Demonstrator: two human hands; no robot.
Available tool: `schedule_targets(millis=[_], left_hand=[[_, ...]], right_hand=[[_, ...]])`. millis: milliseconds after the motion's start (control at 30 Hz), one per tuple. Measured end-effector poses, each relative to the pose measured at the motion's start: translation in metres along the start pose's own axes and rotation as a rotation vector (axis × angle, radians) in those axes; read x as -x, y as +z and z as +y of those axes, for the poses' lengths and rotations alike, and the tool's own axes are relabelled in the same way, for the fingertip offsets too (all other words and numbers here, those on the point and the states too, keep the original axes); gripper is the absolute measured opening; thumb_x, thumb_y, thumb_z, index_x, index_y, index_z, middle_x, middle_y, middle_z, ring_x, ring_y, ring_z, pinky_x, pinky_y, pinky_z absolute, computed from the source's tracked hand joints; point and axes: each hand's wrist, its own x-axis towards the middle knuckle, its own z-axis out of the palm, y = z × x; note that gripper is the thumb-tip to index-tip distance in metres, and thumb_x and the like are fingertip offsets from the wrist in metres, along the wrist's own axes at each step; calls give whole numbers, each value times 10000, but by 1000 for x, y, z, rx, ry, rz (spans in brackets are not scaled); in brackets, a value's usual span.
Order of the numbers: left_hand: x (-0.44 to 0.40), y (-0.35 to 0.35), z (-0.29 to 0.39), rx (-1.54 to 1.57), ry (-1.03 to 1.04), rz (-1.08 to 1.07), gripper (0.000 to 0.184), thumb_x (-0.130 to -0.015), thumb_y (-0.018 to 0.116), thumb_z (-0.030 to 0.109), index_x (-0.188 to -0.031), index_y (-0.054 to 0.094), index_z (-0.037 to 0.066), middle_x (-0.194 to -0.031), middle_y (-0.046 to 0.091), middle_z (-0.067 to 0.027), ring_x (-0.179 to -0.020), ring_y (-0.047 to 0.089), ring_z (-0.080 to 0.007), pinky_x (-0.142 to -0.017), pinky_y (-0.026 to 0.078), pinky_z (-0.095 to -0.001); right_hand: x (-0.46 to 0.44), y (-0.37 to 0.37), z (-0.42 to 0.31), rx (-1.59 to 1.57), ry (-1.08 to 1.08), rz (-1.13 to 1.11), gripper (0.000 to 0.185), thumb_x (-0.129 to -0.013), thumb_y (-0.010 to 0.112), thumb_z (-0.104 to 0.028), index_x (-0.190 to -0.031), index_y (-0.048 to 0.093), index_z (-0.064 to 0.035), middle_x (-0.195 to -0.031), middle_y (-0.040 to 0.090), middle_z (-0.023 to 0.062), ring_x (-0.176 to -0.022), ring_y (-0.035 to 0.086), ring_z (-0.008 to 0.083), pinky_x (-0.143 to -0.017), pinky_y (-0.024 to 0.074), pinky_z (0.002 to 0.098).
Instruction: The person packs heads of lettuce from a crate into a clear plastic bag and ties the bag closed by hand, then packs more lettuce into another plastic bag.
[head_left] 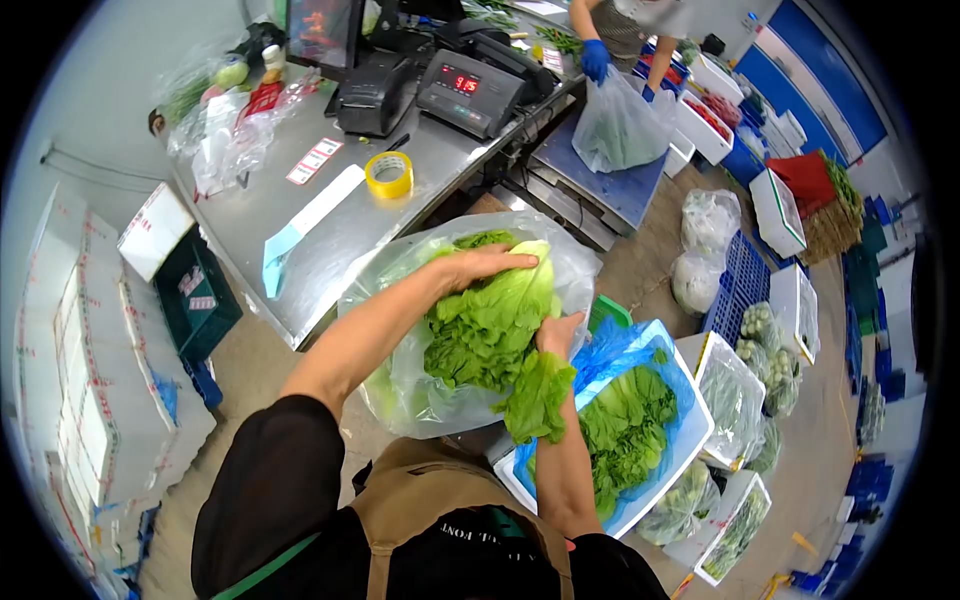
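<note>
Green leafy lettuce [480, 335] lies in the mouth of a large clear plastic bag [400, 400] in front of my body. My left hand [485, 265] reaches over its upper part, fingers laid across the pale stem end and gripping it. On the right side, my right hand [557, 335] holds the same lettuce, its fingers partly hidden by leaves. A loose leaf [540, 400] hangs down over my right forearm. Below my right arm, more lettuce [630, 430] fills a white foam box [690, 440] lined with blue plastic.
A steel table [240, 230] carries yellow tape [389, 175], a label strip [314, 161] and a scale display [465, 90]. Beyond, a blue-gloved co-worker's hand [596, 62] holds a plastic bag [620, 125] on a platform scale [620, 195]. Produce boxes [725, 400] line the right.
</note>
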Motion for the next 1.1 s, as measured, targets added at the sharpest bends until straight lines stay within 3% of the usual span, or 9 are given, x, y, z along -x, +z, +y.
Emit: schedule_targets(millis=[167,333,400,567,600,733,833,867,1100], left_hand=[[-102,-55,-3,-523,68,16,926,-754,646,534,-1405,251,8,-1406,319,-227,-1266,375,-284,-971,390,-379],[-120,-43,1,-1042,-231,81,847,-744,621,552,-1319,379,-22,-1352,399,-238,-1255,374,-365,-999,328,-488],[-96,-3,-11,-1155,-24,527,938,-695,655,593,-1313,361,-48,-1372,357,-239,-1272,334,-376,-958,234,-658],[-46,34,-29,-1346,155,552,1108,-641,616,701,-1358,244,-59,-1385,275,-256,-1298,262,-402,-968,201,-672],[-45,32,-38,-1380,191,551,1150,-625,616,716,-1366,217,-66,-1394,249,-260,-1304,247,-403,-971,200,-671],[-53,17,-50,-1326,203,473,1185,-591,649,704,-1396,187,-33,-1403,223,-276,-1310,217,-415,-972,191,-676],[-66,-1,-38,-1297,115,366,1159,-602,644,706,-1408,186,10,-1416,225,-274,-1318,228,-415,-984,193,-667],[-77,-12,-42,-1279,100,320,1143,-608,643,702,-1408,194,21,-1413,242,-275,-1314,245,-415,-981,196,-670],[-126,-75,-43,-1016,181,73,1049,-576,703,649,-1355,324,59,-1397,364,-187,-1283,350,-361,-965,221,-684]], right_hand=[[-3,23,-3,232,58,175,955,-739,673,-417,-1368,146,73,-1179,476,358,-1093,489,452,-941,377,438],[-3,50,19,239,-182,272,797,-826,575,-408,-1363,210,54,-1145,490,371,-1047,486,493,-917,374,483],[-2,41,12,215,-151,245,775,-830,574,-392,-1355,225,58,-1145,488,373,-1043,482,498,-914,375,482],[-41,24,32,237,-424,382,726,-839,585,-315,-1331,239,92,-1201,440,382,-1075,485,475,-917,388,450],[-30,9,-2,53,-221,157,696,-868,563,-250,-1353,195,87,-1303,349,362,-1206,406,414,-991,339,420],[-13,1,-55,-642,-595,-139,653,-915,504,-160,-1415,116,0,-1448,233,161,-1351,205,329,-1072,237,434],[15,-4,-77,-1196,-551,-365,658,-910,527,-216,-1428,154,-57,-1453,265,90,-1351,218,322,-1081,228,446],[25,-5,-86,-1185,-565,-359,558,-923,490,-333,-1379,290,-82,-1437,292,77,-1339,246,312,-1085,207,507],[43,-19,-89,-1208,-570,-576,654,-889,524,-410,-1393,273,-77,-1441,298,82,-1351,225,316,-1089,194,533]])
